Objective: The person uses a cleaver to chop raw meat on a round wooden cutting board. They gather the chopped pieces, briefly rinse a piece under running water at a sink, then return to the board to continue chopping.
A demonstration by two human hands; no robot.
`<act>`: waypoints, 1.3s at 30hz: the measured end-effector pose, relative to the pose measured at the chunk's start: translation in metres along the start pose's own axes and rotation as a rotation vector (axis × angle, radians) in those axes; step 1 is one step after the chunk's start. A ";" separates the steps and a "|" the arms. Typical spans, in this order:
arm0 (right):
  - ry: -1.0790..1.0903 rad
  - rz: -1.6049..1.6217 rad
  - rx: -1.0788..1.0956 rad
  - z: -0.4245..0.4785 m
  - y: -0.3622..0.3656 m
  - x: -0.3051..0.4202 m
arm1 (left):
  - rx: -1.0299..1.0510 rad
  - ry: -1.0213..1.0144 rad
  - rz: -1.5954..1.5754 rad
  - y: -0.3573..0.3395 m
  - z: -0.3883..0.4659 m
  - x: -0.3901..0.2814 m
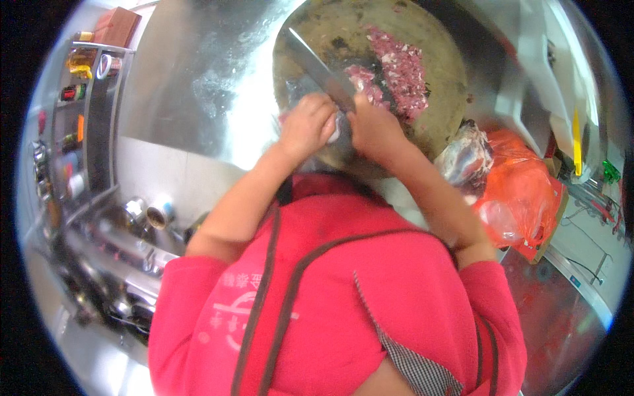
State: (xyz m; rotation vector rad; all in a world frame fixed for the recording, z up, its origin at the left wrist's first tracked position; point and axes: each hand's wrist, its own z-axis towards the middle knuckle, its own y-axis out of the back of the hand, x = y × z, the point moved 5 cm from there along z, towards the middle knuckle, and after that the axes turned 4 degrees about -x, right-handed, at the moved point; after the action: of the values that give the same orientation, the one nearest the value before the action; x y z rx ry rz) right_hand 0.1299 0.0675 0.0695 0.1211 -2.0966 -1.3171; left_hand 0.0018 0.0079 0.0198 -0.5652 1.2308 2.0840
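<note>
On a round chopping block (448, 64), my right hand (375, 126) grips the handle end of a large kitchen knife (317, 62), its blade slanting up and to the left. Close beside it, my left hand (308, 123) is curled over a whitish, crumpled thing (338, 127); whether that is cloth, plastic or meat cannot be told. A long heap of chopped raw meat (403, 74) lies beyond my right hand. Between it and the blade is a smaller pile of meat pieces (365, 81). The block's near edge is partly hidden by my hands and forearms.
Right of the block sits a large raw piece of meat (465, 156), against a red plastic bag (517, 193). A steel worktop (183, 84) stretches left. Shelves with bottles and jars (89, 94) stand at far left, above metal pots (161, 215).
</note>
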 end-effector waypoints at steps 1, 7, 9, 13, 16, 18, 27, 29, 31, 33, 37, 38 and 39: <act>-0.021 0.010 0.008 -0.008 -0.001 -0.004 | -0.005 -0.004 0.020 0.001 0.000 0.001; -0.126 0.015 0.058 -0.072 0.018 -0.032 | -0.179 -0.032 -0.008 0.013 0.000 -0.004; -0.098 -0.010 0.123 -0.077 0.022 -0.023 | -0.145 -0.017 0.023 0.009 -0.001 -0.001; -0.048 -0.020 0.129 -0.043 0.007 -0.014 | -0.147 -0.021 0.009 0.003 -0.002 0.001; 0.095 0.024 -0.040 0.013 -0.007 0.004 | -0.066 -0.015 -0.009 -0.002 -0.002 0.003; 0.071 0.030 -0.053 0.013 -0.007 0.005 | -0.091 -0.010 0.014 0.001 -0.002 0.002; -0.080 0.023 0.051 -0.076 0.012 -0.026 | -0.172 0.020 0.037 0.011 -0.007 0.002; -0.104 0.013 0.101 -0.078 0.022 -0.014 | -0.147 -0.004 0.030 0.009 -0.008 0.000; -0.092 0.034 0.109 -0.071 0.014 -0.014 | -0.125 -0.042 0.020 0.004 -0.011 0.000; -0.053 0.055 0.079 -0.051 0.002 -0.012 | -0.140 -0.017 0.031 0.002 -0.010 0.003; 0.069 0.042 -0.031 0.016 -0.016 0.016 | -0.134 0.006 0.086 0.008 -0.005 0.011; 0.101 0.022 -0.044 0.022 -0.015 0.022 | -0.147 0.004 0.108 0.010 -0.005 0.015; 0.104 0.025 -0.053 0.021 -0.016 0.023 | -0.149 0.007 0.116 0.010 -0.005 0.016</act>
State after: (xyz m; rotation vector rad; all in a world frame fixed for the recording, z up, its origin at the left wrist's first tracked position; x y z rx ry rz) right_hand 0.0966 0.0666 0.0614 0.1374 -1.9684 -1.3218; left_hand -0.0167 0.0045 0.0131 -0.5803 1.1429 2.2862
